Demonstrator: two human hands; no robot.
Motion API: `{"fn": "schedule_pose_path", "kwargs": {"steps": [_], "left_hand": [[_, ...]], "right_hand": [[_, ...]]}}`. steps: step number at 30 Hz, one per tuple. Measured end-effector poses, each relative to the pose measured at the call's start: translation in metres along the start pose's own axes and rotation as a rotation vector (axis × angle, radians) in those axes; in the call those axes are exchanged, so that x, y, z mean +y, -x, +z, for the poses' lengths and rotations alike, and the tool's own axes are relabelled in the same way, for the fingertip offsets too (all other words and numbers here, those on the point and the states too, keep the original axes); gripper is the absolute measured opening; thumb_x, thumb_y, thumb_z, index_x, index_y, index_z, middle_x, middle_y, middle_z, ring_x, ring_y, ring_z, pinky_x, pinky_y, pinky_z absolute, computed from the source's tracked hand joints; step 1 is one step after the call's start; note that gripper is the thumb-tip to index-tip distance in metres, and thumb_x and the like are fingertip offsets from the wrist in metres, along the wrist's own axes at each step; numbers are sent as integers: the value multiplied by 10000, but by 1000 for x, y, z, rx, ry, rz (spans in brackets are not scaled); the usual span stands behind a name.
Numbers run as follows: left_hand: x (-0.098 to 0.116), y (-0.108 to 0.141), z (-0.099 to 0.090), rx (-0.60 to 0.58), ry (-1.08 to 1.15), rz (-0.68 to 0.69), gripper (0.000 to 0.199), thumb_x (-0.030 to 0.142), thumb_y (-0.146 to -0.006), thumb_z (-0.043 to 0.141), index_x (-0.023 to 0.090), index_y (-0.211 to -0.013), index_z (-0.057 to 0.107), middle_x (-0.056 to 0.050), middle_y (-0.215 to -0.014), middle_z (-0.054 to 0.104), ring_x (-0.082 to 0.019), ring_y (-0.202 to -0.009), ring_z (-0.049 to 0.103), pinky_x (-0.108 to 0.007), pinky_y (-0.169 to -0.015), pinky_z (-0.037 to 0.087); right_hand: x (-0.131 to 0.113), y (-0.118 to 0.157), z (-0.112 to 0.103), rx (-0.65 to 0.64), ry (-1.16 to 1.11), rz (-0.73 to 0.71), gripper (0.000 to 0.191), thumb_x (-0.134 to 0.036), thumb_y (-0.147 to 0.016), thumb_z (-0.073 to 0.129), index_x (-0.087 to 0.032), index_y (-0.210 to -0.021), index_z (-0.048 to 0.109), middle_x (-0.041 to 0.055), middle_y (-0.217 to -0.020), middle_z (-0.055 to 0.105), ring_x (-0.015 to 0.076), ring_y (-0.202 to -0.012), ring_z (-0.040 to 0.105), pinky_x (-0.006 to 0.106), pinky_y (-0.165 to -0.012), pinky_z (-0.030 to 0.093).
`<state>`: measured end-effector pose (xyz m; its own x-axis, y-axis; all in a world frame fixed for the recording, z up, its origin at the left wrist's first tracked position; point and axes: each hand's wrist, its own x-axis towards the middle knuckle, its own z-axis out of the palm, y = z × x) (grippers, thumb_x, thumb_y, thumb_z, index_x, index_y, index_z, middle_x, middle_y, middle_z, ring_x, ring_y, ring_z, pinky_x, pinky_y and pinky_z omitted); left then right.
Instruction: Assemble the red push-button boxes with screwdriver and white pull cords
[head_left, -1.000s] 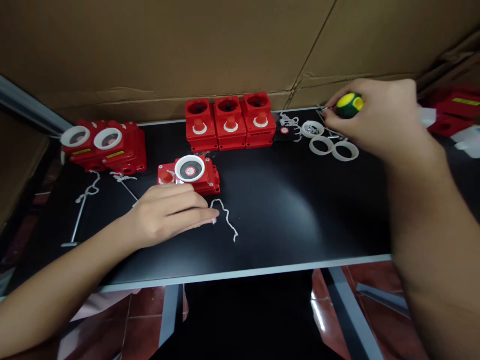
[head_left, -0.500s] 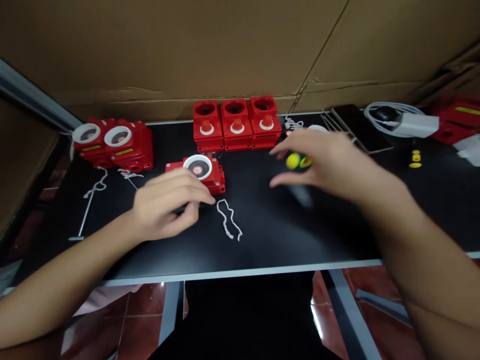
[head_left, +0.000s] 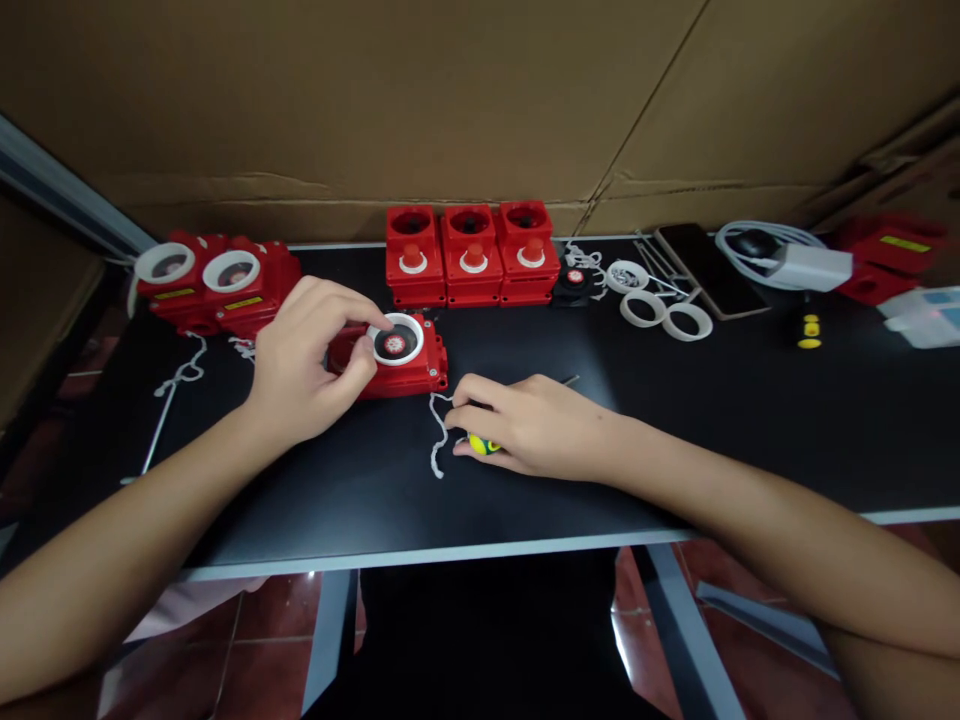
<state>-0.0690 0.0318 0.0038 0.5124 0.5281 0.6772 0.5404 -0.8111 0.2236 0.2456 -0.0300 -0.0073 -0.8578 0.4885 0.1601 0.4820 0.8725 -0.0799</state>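
Note:
In the head view a red box [head_left: 405, 380] lies on the black table, with a white ring [head_left: 418, 350] around its dark round window. My left hand [head_left: 307, 355] is curled, thumb and fingertips at the ring's left rim. Lower and to the right, my right hand [head_left: 525, 425] is closed around a screwdriver [head_left: 484, 444] with a yellow and green handle. Its shaft pokes out behind the knuckles, pointing right. The right fingertips are at a white string [head_left: 436, 440] in front of the box, partly hidden by them.
Several red housings [head_left: 472, 255] stand in a row at the back; two ringed ones [head_left: 259, 300] sit left. White rings [head_left: 687, 322], metal rods, a phone [head_left: 709, 270], a white charger [head_left: 810, 266] with cable and another yellow-black tool [head_left: 810, 330] lie right. Cardboard [head_left: 375, 100] walls the back.
My right hand has come down and left with the screwdriver, from above the table to the string. My left hand has shifted slightly left and up, its fingertips now at the white ring.

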Motion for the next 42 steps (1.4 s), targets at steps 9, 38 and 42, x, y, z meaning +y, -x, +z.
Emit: {"fn": "schedule_pose_path", "kwargs": {"steps": [9,38,42], "left_hand": [[0,1,-1,-31,18,-8,238,200,-1222,591,318,-1220,798,-33,-1170,874,-265,-1048,816,-510,-966,686],[3,-6,-5,-27,48,26,206,129,-1134,666,284,-1112,799,-32,-1106,902,-256,-977,802,-473,-912,649],[3,-6,-4,-30,53,27,211,123,-1135,667,287,-1122,799,-24,-1112,902,-256,-988,814,-486,-931,658]], "right_hand": [[-3,-4,-5,-58,43,-27,459,-105,-1231,574,-236,-1633,752,75,-1266,823,114,-744,654,306,-579,231],[162,64,-59,447,173,947,164,-225,-1064,781,-236,-1151,919,158,-1298,951,359,-1288,868,490,-1174,640],[168,57,-46,414,105,931,153,-192,-1075,761,-209,-1135,900,163,-1299,949,341,-1272,866,484,-1193,625]]}}
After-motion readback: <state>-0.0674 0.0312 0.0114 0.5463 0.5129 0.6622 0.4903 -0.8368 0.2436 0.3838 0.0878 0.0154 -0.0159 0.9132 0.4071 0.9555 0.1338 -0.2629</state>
